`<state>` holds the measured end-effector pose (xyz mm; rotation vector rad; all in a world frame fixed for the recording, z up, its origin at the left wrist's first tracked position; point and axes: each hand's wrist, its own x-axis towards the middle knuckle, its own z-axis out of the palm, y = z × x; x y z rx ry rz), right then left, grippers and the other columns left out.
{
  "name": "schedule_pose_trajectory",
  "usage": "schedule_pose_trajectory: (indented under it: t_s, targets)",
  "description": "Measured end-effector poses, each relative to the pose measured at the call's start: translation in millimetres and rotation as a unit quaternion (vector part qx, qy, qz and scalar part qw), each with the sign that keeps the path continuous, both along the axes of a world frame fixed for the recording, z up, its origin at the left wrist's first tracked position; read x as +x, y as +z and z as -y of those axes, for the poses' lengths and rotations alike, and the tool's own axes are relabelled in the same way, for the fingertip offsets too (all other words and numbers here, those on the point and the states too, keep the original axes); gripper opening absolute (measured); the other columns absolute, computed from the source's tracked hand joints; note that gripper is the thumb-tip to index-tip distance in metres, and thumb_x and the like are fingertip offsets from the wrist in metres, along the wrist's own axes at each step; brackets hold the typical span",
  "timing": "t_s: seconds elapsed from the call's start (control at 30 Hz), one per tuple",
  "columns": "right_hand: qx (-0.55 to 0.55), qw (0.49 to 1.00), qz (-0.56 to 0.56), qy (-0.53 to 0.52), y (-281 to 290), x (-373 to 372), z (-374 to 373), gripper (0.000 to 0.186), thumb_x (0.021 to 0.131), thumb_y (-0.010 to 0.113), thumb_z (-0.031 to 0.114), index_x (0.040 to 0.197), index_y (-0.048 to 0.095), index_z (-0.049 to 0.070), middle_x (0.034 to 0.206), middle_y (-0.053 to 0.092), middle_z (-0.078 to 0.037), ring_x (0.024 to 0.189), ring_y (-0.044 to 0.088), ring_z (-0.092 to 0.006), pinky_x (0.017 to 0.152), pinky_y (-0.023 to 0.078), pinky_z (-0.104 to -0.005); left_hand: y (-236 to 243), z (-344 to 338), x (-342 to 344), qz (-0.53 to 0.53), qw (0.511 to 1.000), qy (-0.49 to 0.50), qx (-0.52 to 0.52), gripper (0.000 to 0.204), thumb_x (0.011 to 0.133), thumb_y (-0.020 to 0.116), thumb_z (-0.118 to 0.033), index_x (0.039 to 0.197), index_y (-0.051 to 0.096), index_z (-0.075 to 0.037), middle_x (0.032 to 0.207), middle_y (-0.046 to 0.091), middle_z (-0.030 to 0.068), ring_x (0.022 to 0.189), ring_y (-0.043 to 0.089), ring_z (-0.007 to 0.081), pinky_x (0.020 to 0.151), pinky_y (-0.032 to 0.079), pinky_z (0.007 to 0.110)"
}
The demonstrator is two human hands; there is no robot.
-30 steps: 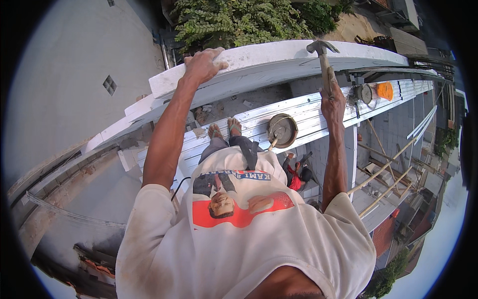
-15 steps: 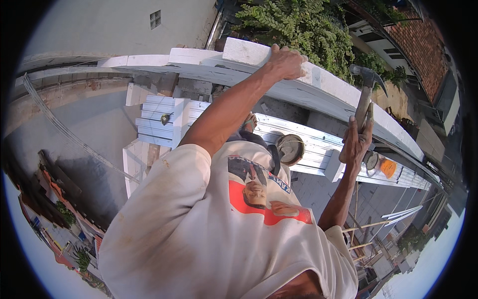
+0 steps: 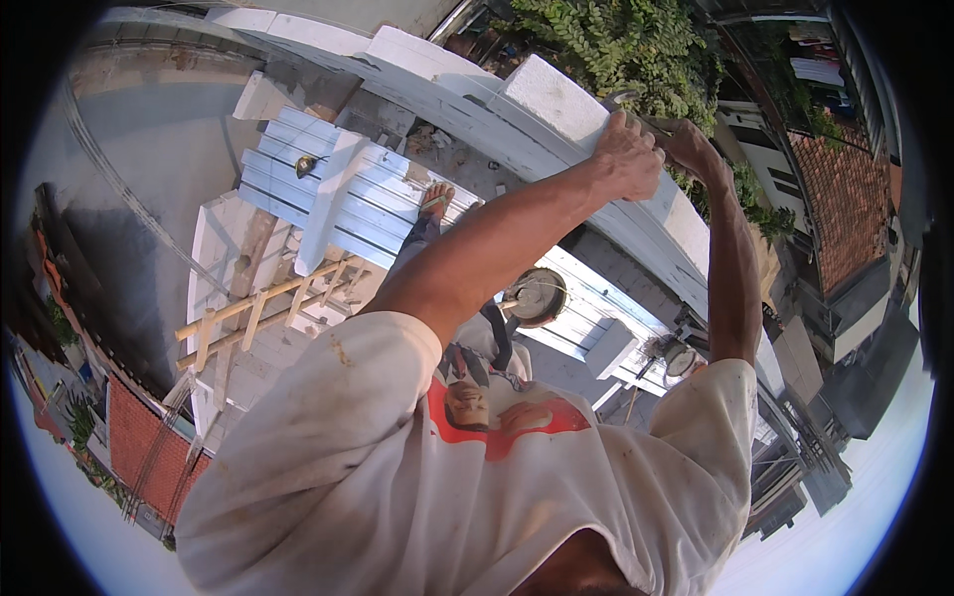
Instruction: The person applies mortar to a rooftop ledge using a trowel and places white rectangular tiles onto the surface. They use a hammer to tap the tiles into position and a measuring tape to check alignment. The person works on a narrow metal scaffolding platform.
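Observation:
A loose white block [image 3: 556,97] lies on top of the long white block wall [image 3: 417,94]. By its right end is my left hand [image 3: 628,157], its fingers curled closed; whatever they may hold is hidden. Close beside it, my right hand [image 3: 688,149] is closed around the handle of a claw hammer [image 3: 622,97]. The curved metal head shows just past my left knuckles, by the block's end, while most of the handle is hidden behind my hands.
My sandalled foot [image 3: 435,201] stands on the metal planking [image 3: 283,149]. There are a mortar bucket [image 3: 539,296], a small tape measure [image 3: 306,166] and a white block [image 3: 611,348]. A wooden ladder-like frame [image 3: 253,310] is lower left; leafy branches [image 3: 616,45] grow behind the wall.
My right hand has brought the hammer leftward and up, close to my left hand. My left hand is now at the block's right end. The view has turned and shifted.

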<state>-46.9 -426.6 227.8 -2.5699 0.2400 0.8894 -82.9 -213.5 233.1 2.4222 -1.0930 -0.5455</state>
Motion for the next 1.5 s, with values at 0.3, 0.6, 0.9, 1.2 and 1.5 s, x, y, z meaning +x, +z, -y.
schedule_pose_trajectory:
  t_s: [0.3,0.6,0.9,1.2,1.5]
  targets:
    - [0.072,0.989,0.066,0.113,-44,19,-11,0.047,0.098,0.067,0.028,0.142,0.065,0.014,0.092,0.077,-0.009,0.068,0.066,-0.0127,0.067,0.057,-0.0340,2,-4,0,0.009,1.000,0.015,-0.003,0.040,0.095,0.049,-0.020,0.124,0.071,-0.006,0.125,0.068,0.0167,0.124,0.058,0.0335,0.106,0.033,0.054]
    - [-0.013,0.987,-0.033,0.159,20,39,-63,0.047,0.097,0.068,0.029,0.143,0.064,0.017,0.108,0.078,-0.018,0.089,0.073,-0.0266,0.086,0.057,-0.0421,2,-9,1,0.008,1.000,0.002,0.015,0.039,0.094,0.051,-0.020,0.124,0.072,-0.007,0.125,0.068,0.0153,0.127,0.056,0.0320,0.106,0.033,0.054]
    - [-0.138,0.891,0.287,0.322,110,119,-118,0.039,0.102,0.066,0.034,0.138,0.067,0.020,0.096,0.078,-0.013,0.086,0.076,-0.0271,0.077,0.061,-0.0430,12,4,-4,0.002,1.000,0.001,0.017,0.039,0.097,0.047,-0.024,0.125,0.071,-0.013,0.127,0.068,0.0113,0.126,0.056,0.0294,0.105,0.032,0.051]
    - [-0.110,0.749,0.271,0.594,89,121,-271,0.027,0.087,0.071,0.021,0.109,0.075,0.007,0.087,0.077,-0.014,0.079,0.076,-0.0296,0.068,0.059,-0.0415,17,7,-8,0.007,1.000,0.001,0.006,0.037,0.095,0.053,-0.025,0.124,0.072,-0.012,0.121,0.069,0.0137,0.122,0.057,0.0303,0.101,0.032,0.048]
    - [-0.190,0.786,0.232,0.541,103,121,-304,0.015,0.093,0.064,0.020,0.095,0.075,0.011,0.086,0.077,-0.013,0.080,0.076,-0.0268,0.069,0.062,-0.0406,20,6,-8,0.005,1.000,-0.014,-0.002,0.042,0.095,0.052,-0.024,0.131,0.069,-0.008,0.126,0.068,0.0150,0.119,0.058,0.0294,0.099,0.031,0.047]
